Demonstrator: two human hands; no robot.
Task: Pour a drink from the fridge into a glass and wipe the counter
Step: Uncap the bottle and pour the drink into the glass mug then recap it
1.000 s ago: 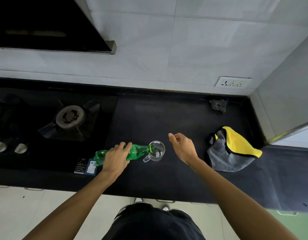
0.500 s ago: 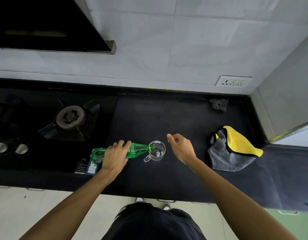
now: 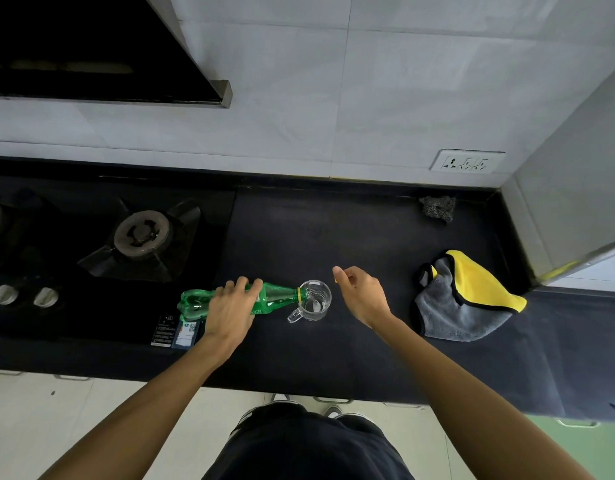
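Observation:
My left hand (image 3: 229, 308) grips a green plastic bottle (image 3: 271, 297), tipped almost flat with its open neck over the rim of a clear glass mug (image 3: 313, 301). The mug stands on the black counter (image 3: 333, 237), handle toward me, with a little clear liquid in it. My right hand (image 3: 359, 294) hovers just right of the mug, fingers curled, pinching something small and yellow, apparently the bottle's cap (image 3: 335, 279). A grey and yellow cloth (image 3: 465, 299) lies crumpled on the counter further right.
A gas hob (image 3: 141, 233) with two knobs (image 3: 25, 295) fills the counter's left part, under a dark hood (image 3: 91, 46). A dark scrubber (image 3: 437, 207) sits in the back corner below a wall socket (image 3: 467, 162). A grey wall (image 3: 569, 174) bounds the right side.
The bottle's base has tipped higher, so the bottle lies flatter over the mug. My right hand has stayed beside the mug, barely shifting.

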